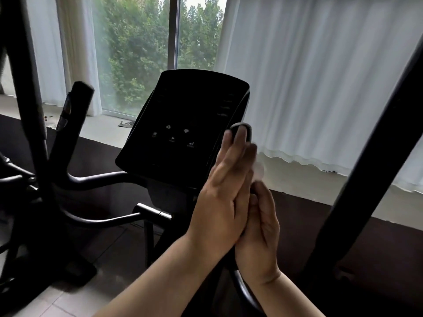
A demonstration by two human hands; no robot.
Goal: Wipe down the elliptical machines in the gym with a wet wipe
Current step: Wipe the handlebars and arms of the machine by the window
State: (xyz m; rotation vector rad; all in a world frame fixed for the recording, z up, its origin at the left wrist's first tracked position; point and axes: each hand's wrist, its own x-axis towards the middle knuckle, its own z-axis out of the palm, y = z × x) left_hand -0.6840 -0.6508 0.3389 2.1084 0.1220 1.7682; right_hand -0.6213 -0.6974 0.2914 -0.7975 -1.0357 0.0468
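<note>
Presently, head view: left hand lies flat, fingers straight and together, against the handle beside the elliptical's console. Right hand sits below, fingers curled round the handle; the wet wipe shows just above its thumb.

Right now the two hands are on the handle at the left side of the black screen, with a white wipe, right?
Not quite. The head view shows the left hand and right hand on the handle at the right side of the black screen, not the left. The white wipe does peek out between them.
</note>
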